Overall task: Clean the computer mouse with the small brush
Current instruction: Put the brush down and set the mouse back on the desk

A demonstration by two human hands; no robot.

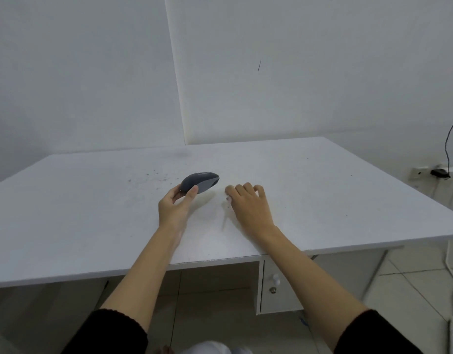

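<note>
A dark grey computer mouse (pixel 200 182) is tilted up just above the white desk (pixel 322 200), near its middle. My left hand (pixel 175 205) grips the mouse's near end between thumb and fingers. To the right, my right hand (pixel 248 205) is palm down on the desk with its fingers curled. The small brush (pixel 225 215) is a thin pale stick, blurred, running from the thumb and forefinger back toward me along the hand's left edge. The fingertips pinch its far end.
The desk stands in a corner of white walls. Dark specks (pixel 149 176) dot its surface left of the mouse. A drawer unit (pixel 274 284) hangs under the front edge. A wall socket with a black plug and cable (pixel 440 172) is at the far right.
</note>
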